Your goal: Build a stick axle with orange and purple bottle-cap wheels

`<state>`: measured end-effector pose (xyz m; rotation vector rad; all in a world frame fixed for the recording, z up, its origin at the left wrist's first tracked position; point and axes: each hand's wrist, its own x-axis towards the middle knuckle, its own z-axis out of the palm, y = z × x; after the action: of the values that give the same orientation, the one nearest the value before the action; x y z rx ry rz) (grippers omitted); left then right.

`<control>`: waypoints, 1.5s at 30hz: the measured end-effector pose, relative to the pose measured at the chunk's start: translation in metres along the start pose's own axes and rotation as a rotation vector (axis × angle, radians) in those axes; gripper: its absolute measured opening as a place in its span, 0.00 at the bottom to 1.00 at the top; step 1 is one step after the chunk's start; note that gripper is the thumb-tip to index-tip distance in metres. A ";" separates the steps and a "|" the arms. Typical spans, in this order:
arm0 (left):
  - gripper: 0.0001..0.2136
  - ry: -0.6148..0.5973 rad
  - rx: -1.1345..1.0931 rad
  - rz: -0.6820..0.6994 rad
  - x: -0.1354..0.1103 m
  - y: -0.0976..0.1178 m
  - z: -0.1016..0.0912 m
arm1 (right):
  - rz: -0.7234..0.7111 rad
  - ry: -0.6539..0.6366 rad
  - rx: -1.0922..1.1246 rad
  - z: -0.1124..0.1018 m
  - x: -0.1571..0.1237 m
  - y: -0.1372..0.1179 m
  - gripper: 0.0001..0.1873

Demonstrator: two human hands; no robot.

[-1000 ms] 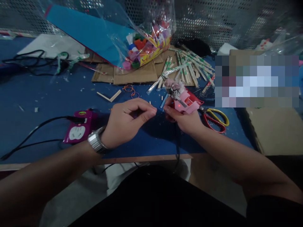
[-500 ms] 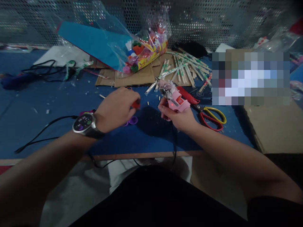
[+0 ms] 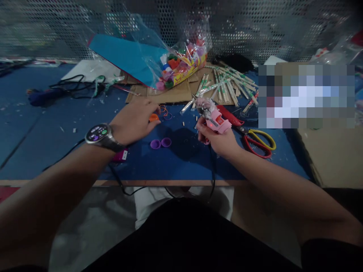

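Note:
My right hand [image 3: 217, 139] is wrapped around a pink glue gun [image 3: 218, 121] with a small red light lit on its side. Its nozzle end, covered in crumpled silvery wrap, points up and to the left. Between the thumb and forefinger of my left hand [image 3: 134, 119] is a small orange cup-like cap [image 3: 153, 117], partly hidden by the fingers. Two small purple caps [image 3: 160, 143] lie side by side on the blue table, hollow side up, just right of that hand. Thin orange loops [image 3: 166, 112] rest beyond its fingertips.
Red-and-yellow-handled scissors [image 3: 259, 142] lie right of my right hand. Behind are wrapped sticks [image 3: 224, 85] on cardboard and a clear bag of colourful pieces [image 3: 184, 66]. A cardboard box [image 3: 331, 158] stands at the right. A black cord [image 3: 213, 170] hangs over the table edge.
My left hand has moved slightly left and down with the orange cap, and the purple caps now show fully. My right hand keeps the glue gun; the view has shifted a little.

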<state>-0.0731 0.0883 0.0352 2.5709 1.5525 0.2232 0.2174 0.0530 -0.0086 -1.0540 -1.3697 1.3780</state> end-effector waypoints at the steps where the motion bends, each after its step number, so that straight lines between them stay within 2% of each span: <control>1: 0.15 -0.026 -0.002 0.024 -0.007 0.005 -0.004 | -0.003 -0.006 -0.010 0.000 0.000 0.000 0.26; 5: 0.27 -0.216 -0.058 0.101 -0.034 0.014 -0.007 | -0.004 -0.031 -0.012 -0.001 -0.002 0.000 0.33; 7: 0.25 -0.275 -0.025 0.093 -0.043 0.011 -0.001 | -0.019 -0.043 0.001 -0.002 -0.003 0.003 0.35; 9: 0.20 -0.281 0.002 0.077 -0.047 0.006 0.005 | -0.063 -0.044 0.050 -0.003 -0.003 0.007 0.35; 12: 0.17 -0.231 -0.010 0.020 -0.046 0.005 0.010 | -0.110 -0.026 0.165 -0.003 -0.001 0.014 0.34; 15: 0.18 -0.105 -0.087 -0.029 -0.043 0.018 0.008 | -0.075 -0.032 0.247 -0.004 0.001 0.017 0.34; 20: 0.14 0.206 -0.497 0.023 -0.035 0.058 0.006 | 0.014 -0.030 0.257 -0.007 0.000 0.013 0.34; 21: 0.13 0.228 -0.570 0.021 -0.034 0.064 0.007 | 0.029 -0.040 0.266 -0.008 -0.001 0.011 0.34; 25: 0.14 0.191 -0.838 -0.011 -0.032 0.075 0.016 | 0.046 -0.060 0.258 -0.009 -0.005 0.008 0.32; 28: 0.12 0.107 -1.134 -0.045 -0.031 0.074 0.026 | 0.057 -0.059 0.184 -0.010 -0.007 0.007 0.31; 31: 0.10 0.080 -1.349 -0.075 -0.032 0.072 0.037 | 0.066 -0.128 0.144 -0.012 -0.010 0.006 0.29; 34: 0.11 0.105 -1.417 -0.132 -0.037 0.071 0.043 | 0.042 -0.242 0.061 -0.015 -0.013 0.003 0.28; 36: 0.12 0.121 -1.493 -0.164 -0.040 0.071 0.045 | 0.050 -0.271 0.031 -0.016 -0.015 0.000 0.26; 38: 0.14 0.155 -1.606 -0.172 -0.042 0.072 0.046 | 0.070 -0.277 0.037 -0.016 -0.016 -0.002 0.24; 42: 0.13 0.316 -1.777 -0.151 -0.041 0.074 0.045 | 0.105 -0.258 0.056 -0.014 -0.018 -0.002 0.22; 45: 0.14 0.365 -1.821 -0.152 -0.038 0.075 0.045 | 0.147 -0.198 0.022 -0.014 -0.019 0.002 0.25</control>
<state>-0.0173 0.0181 0.0027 0.9430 0.7208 1.3213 0.2356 0.0383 -0.0115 -1.0428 -1.4378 1.6385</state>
